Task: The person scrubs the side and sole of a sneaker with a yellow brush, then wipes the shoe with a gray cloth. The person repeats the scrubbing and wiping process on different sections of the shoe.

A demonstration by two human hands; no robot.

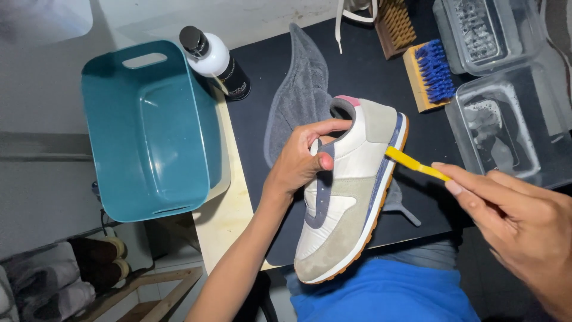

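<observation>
A white and beige sneaker [348, 203] with grey trim and an orange sole lies on its side over the black mat [357, 77]. My left hand [301, 161] grips it at the heel opening, thumb inside the collar. My right hand [515, 217] holds a thin yellow brush handle [417, 166], whose head end touches the blue-speckled midsole near the heel. A grey cloth [298, 101] lies under and behind the shoe.
A teal plastic basin [152, 128] stands at the left beside a white and black bottle [217, 62]. Two wooden brushes, one with blue bristles [430, 74], lie at the back. Two clear plastic tubs [506, 119] sit at the right. Shoes rest on a low shelf [101, 259].
</observation>
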